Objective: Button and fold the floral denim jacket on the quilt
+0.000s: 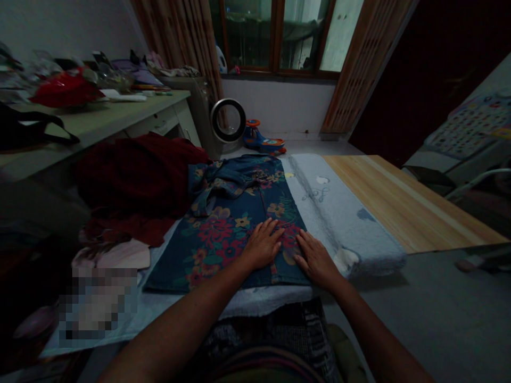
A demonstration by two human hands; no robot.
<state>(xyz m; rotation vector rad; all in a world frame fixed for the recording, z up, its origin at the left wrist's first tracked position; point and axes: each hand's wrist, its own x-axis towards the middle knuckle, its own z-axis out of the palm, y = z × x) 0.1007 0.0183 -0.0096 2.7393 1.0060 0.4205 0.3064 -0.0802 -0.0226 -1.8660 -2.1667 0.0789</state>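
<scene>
A dark blue garment with a red and yellow flower print lies spread flat on a pale blue-grey towel that covers the near end of a wooden table. My left hand rests flat on the garment's lower right part, fingers stretched forward. My right hand lies flat beside it, at the garment's right edge, fingers also spread. Neither hand holds anything. The garment's far end is bunched and folded over.
A heap of dark red cloth and a pink piece lie left of the garment. A cluttered desk stands at the left. A round fan and a toy ride-on sit on the floor under the window.
</scene>
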